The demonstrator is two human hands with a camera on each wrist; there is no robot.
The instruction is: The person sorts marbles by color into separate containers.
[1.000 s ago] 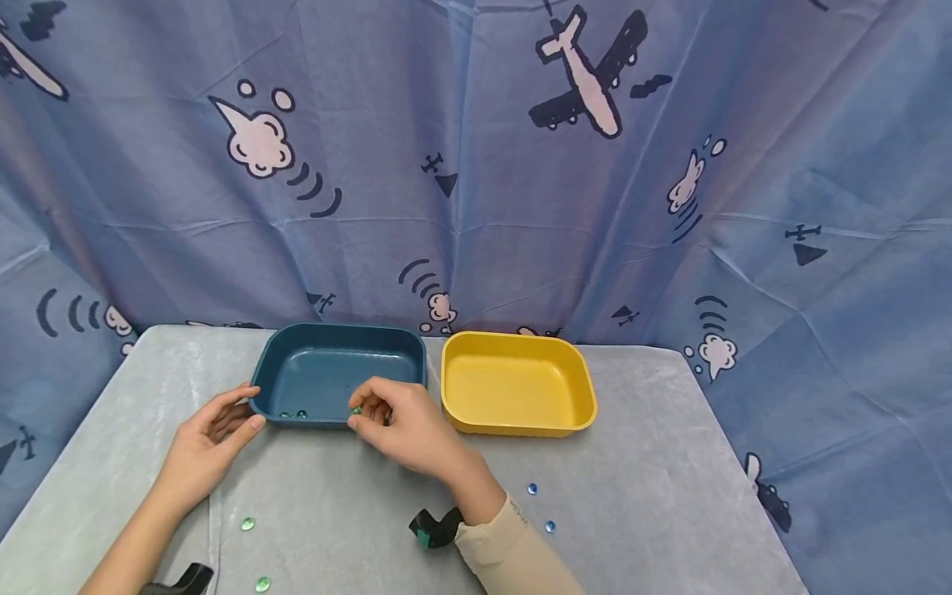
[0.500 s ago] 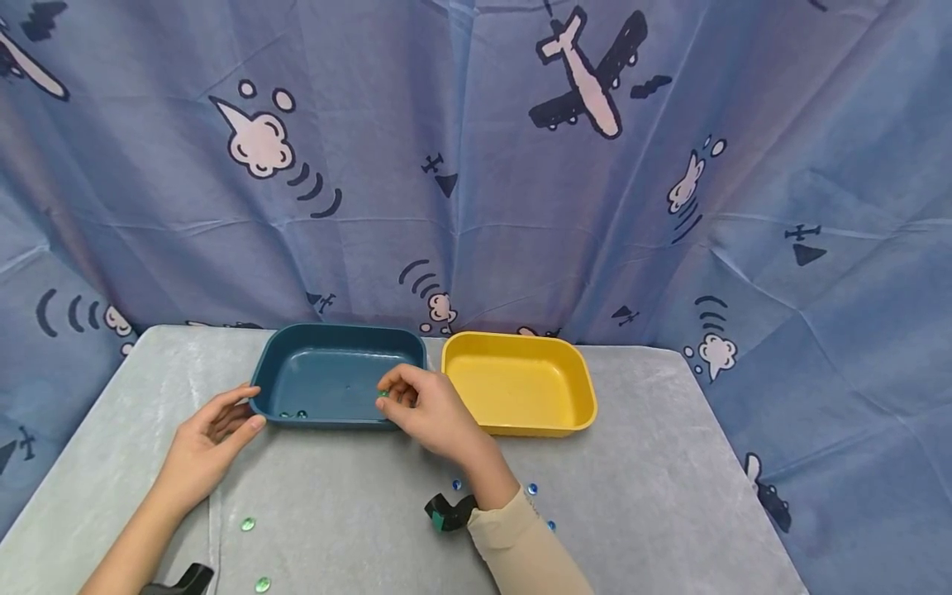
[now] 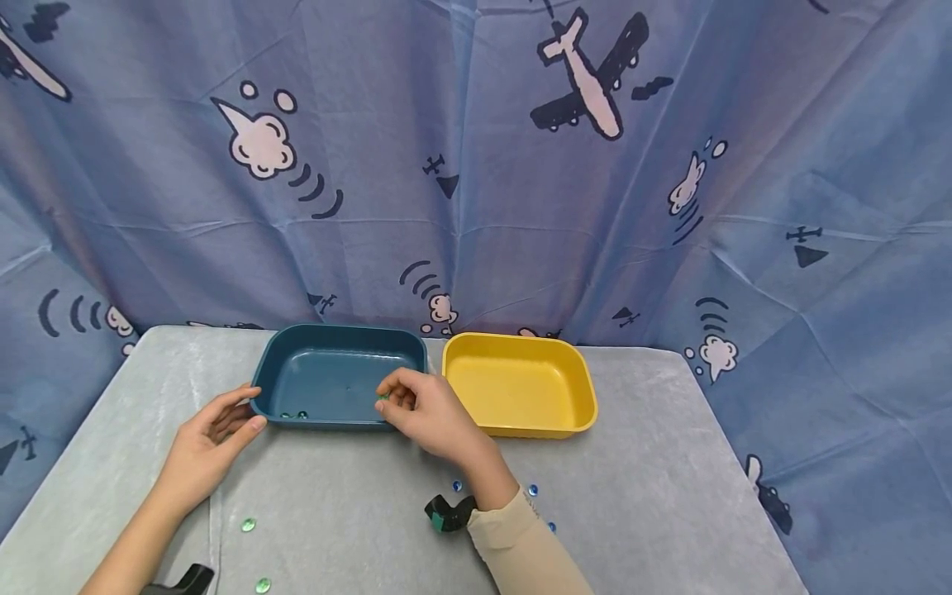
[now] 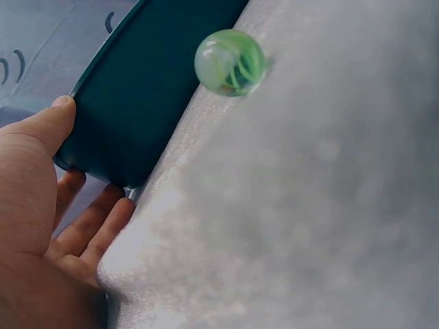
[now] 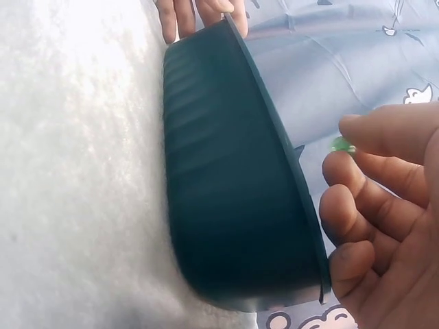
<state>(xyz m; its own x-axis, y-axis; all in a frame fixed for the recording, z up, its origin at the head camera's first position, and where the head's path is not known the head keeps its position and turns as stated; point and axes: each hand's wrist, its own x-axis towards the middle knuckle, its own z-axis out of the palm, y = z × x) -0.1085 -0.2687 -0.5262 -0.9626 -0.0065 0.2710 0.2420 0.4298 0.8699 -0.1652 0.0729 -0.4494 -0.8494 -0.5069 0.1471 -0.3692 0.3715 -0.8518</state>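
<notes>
A dark teal plastic tray (image 3: 342, 376) stands on the cloth-covered table with a few glass marbles (image 3: 302, 415) in its near left part. My left hand (image 3: 202, 450) holds that tray's near left corner, thumb at the rim in front and fingers round the side. Over the tray's right end, my right hand (image 3: 430, 413) pinches a green glass marble (image 5: 341, 144) between thumb and index finger, the other fingers curled close to the rim. Nearer the front lie two green marbles, one (image 3: 249, 525) behind the other (image 3: 263, 586); a swirled green marble (image 4: 230, 62) shows large in the left wrist view.
A yellow tray (image 3: 521, 384) stands right beside the teal one. Blue marbles (image 3: 533, 490) lie on the table around the right forearm, one partly covered by the sleeve (image 3: 524, 541). Behind the table hangs a blue curtain (image 3: 476, 165) printed with airplanes.
My right hand has moved right over the teal tray with the green marble, then stayed there. A blue marble by the wrist came into view. The left hand keeps its place.
</notes>
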